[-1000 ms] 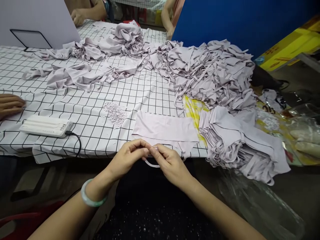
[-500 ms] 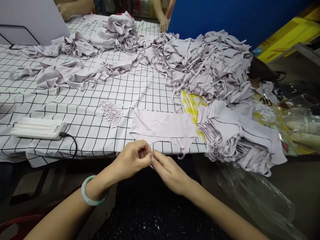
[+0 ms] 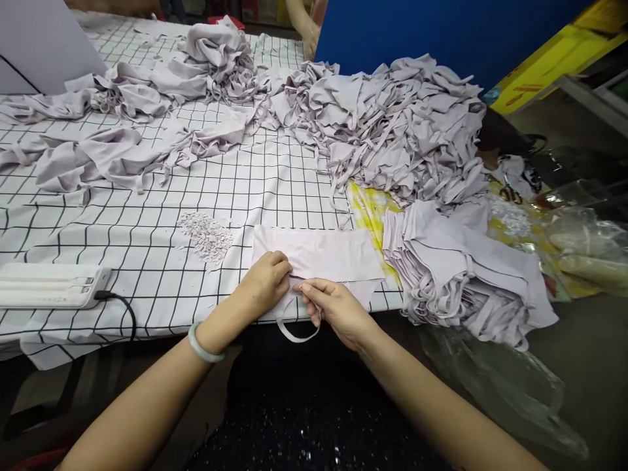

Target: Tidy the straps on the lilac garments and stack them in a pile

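A pale pink garment (image 3: 318, 252) with thin straps lies flat near the table's front edge. My left hand (image 3: 267, 282) rests on its left part, fingers curled together over the fabric. My right hand (image 3: 339, 309) is beside it, thumb and forefinger pinched at the garment's lower edge where a thin strap (image 3: 294, 338) hangs in a loop over the table edge. Whether a tiny piece is also between those fingertips is too small to tell. A little heap of small pale pink pieces (image 3: 206, 237) lies left of the garment.
A neat stack of similar garments (image 3: 461, 261) overhangs the front edge at right. Behind it rises a large loose pile (image 3: 407, 124). A white power bank (image 3: 52, 286) with a black cable is at left. A blue panel (image 3: 392, 33) stands behind; another person's hand (image 3: 310, 39) shows there.
Both hands have moved from below the table edge up onto the garment. The strap loop now hangs by my right hand. The view has shifted slightly to the right.
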A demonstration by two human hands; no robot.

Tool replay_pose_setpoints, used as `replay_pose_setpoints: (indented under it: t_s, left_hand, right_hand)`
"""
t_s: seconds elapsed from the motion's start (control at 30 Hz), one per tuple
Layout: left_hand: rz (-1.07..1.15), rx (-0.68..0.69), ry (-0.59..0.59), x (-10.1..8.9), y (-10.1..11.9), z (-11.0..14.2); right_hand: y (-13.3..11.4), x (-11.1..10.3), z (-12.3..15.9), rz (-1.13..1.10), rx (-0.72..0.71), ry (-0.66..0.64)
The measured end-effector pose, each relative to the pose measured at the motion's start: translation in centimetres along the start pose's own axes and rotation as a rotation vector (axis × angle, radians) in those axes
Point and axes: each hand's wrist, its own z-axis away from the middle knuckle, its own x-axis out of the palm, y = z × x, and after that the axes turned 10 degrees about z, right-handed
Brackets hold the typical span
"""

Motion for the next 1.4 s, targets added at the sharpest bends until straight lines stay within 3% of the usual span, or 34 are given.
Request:
replay_pose_setpoints:
  t_s: [0.23,0.6,1.4]
  left_hand:
    - [0.191,-0.186,0.029,-1.2,0.9,-0.9]
    - [0.289,-0.318,0.018,-1.6,1.3,-1.4]
    - [0.333,-0.304,0.032,-1.5,1.2,-1.3]
  right_hand:
    - [-0.3,0.8,-1.6,-0.154,-0.025,0.165]
    - [-0.1,2.1,-3.3,-0.173,-0.146,0.321]
    - [-0.5,1.9,-3.8,-0.153,-0.106,0.281]
